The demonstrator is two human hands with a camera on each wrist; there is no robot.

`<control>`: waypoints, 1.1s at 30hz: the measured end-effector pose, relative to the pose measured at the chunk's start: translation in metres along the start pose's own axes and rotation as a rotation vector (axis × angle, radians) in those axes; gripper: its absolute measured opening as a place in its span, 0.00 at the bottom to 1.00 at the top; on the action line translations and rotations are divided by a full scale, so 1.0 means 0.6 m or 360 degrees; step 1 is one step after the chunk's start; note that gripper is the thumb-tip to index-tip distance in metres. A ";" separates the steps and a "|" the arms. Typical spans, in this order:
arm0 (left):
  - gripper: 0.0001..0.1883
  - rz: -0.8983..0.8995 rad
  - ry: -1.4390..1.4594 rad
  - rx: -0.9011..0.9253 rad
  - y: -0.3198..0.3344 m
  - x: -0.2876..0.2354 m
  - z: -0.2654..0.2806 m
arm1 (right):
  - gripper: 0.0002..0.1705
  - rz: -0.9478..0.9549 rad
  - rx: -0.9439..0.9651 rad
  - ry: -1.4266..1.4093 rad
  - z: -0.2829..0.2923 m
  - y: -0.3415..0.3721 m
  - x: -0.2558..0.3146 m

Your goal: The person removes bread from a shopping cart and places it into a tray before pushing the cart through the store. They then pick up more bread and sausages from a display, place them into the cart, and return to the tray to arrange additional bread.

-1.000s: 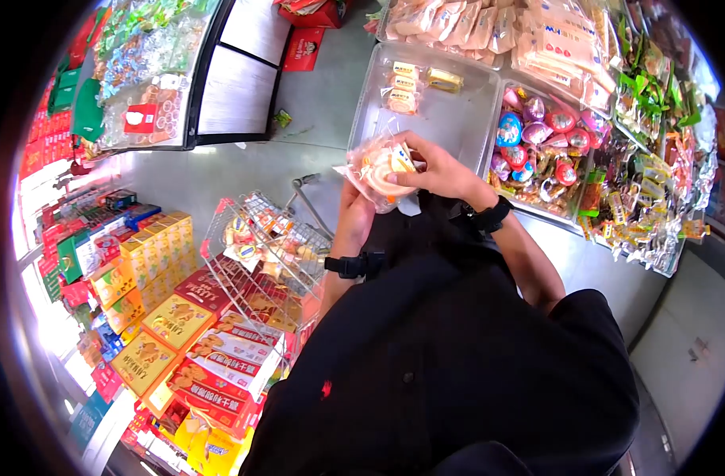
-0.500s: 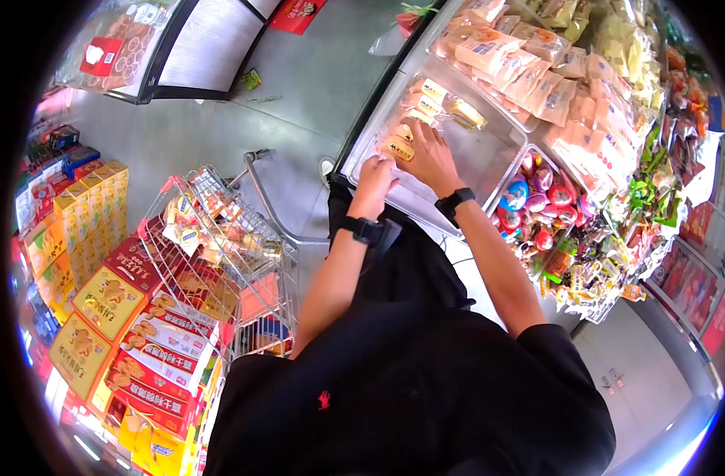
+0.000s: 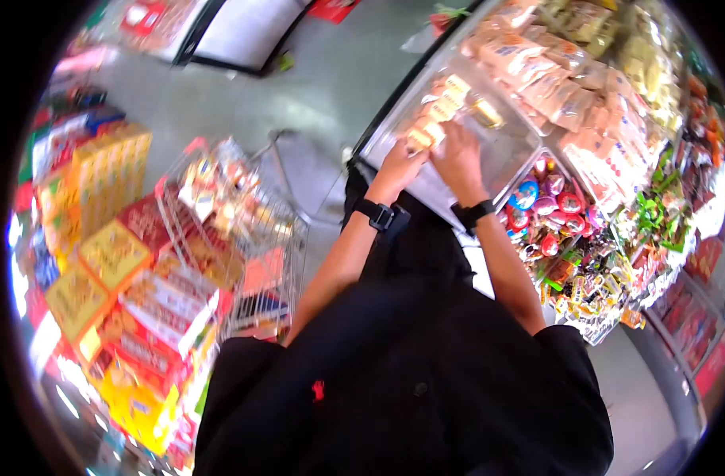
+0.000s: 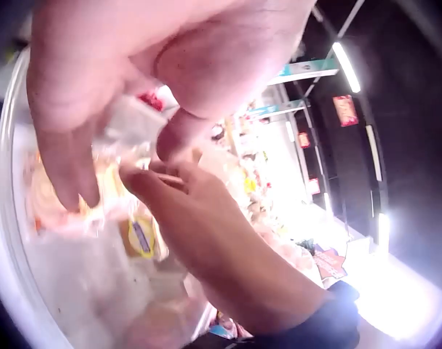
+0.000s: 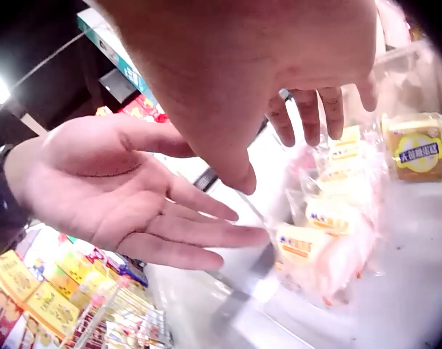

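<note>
Several clear-wrapped pastries with white-and-yellow labels stand in a row along the left side of a clear plastic tray. My left hand is at the near end of that row; the right wrist view shows its palm, with straight fingers reaching to the nearest pack. Over the row is my right hand, its fingers pointing down above the packs in the right wrist view. Neither hand grips a pack. A separate yellow-labelled packaged cake lies to the right of the row.
Bins of pale packets and colourful wrapped eggs adjoin the tray. A wire shopping cart holding wrapped goods stands at the left, beside stacked gift boxes. Grey floor lies beyond the cart.
A second ago both hands held a wrapped pastry up before the body. It has since gone to the near end of the tray's row, and my left fingers have straightened beside it.
</note>
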State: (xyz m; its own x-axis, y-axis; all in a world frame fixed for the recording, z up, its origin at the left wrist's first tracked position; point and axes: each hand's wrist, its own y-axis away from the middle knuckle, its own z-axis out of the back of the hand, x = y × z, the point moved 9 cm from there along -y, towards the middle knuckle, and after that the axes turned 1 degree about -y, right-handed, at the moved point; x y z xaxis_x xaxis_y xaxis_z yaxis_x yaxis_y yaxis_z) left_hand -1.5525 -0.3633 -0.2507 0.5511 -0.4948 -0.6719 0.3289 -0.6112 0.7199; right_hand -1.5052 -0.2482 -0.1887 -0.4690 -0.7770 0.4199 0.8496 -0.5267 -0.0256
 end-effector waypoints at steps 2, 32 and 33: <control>0.19 -0.0326 0.0171 0.0050 0.089 -0.054 0.024 | 0.25 -0.0080 0.0066 -0.0429 0.035 -0.010 0.039; 0.31 0.0053 0.0542 -0.2152 0.555 0.574 0.357 | 0.47 0.1518 0.1722 0.0231 -0.489 0.239 0.732; 0.31 -0.0052 0.0645 -0.2086 0.539 0.588 0.357 | 0.48 0.1563 0.1701 0.0385 -0.500 0.250 0.731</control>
State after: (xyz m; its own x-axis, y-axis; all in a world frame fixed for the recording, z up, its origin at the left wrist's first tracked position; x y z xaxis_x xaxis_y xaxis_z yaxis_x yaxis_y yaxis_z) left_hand -1.4156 -0.8678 -0.2923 0.6383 -0.1400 -0.7569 0.6984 0.5190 0.4929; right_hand -1.6558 -0.7711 -0.2806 0.4522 -0.7584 0.4695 0.5638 0.6509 0.5084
